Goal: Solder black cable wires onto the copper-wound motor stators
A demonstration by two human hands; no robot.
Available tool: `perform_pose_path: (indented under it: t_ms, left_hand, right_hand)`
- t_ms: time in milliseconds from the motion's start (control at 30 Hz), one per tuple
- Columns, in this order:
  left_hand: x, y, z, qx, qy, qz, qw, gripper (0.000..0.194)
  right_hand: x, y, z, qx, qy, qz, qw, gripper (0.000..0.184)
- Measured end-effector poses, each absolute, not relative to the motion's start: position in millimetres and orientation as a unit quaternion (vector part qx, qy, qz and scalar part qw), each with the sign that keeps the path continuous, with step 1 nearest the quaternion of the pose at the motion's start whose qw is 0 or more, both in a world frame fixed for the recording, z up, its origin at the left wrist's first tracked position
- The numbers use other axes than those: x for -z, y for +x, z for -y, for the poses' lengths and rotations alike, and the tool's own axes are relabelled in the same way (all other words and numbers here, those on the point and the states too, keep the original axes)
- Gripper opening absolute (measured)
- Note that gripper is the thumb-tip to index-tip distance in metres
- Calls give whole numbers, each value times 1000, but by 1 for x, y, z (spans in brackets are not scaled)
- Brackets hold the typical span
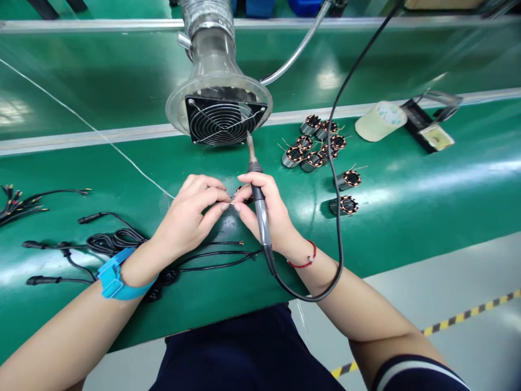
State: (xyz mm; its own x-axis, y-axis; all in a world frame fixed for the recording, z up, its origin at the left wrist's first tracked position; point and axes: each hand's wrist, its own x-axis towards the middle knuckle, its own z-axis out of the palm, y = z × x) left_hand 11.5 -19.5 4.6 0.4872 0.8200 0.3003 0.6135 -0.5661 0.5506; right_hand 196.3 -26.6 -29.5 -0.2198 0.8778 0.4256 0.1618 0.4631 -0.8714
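head | wire tip (pixel 230 204) | pinched in left fingers (pixel 215 202) | stator (pixel 245 199) beside right fingers (pixel 244 203)

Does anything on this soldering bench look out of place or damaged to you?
Nothing looks damaged or spilled. The one slightly odd thing is a thin white wire running loose and diagonally across the green bench mat toward the left hand, with nothing visibly holding it down.

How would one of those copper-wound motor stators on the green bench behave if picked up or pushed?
The wound motor stator is likely heavy for its size, given its metal-looking body and dense copper windings. Lying on its side, it may roll on the smooth green bench mat. Its thin lead wires would probably bend easily.
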Motion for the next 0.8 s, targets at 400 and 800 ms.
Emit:
perform_pose_path:
  t_ms: [400, 800]
  left_hand:
    - [0, 10, 15, -212, 801, -498, 257, 13]
    - [3, 13, 16, -235, 769, -520, 288, 14]
  right_hand:
    - [26, 209, 19, -227, -406, 800, 379, 43]
    - [30, 194, 21, -218, -478, 742, 416, 40]
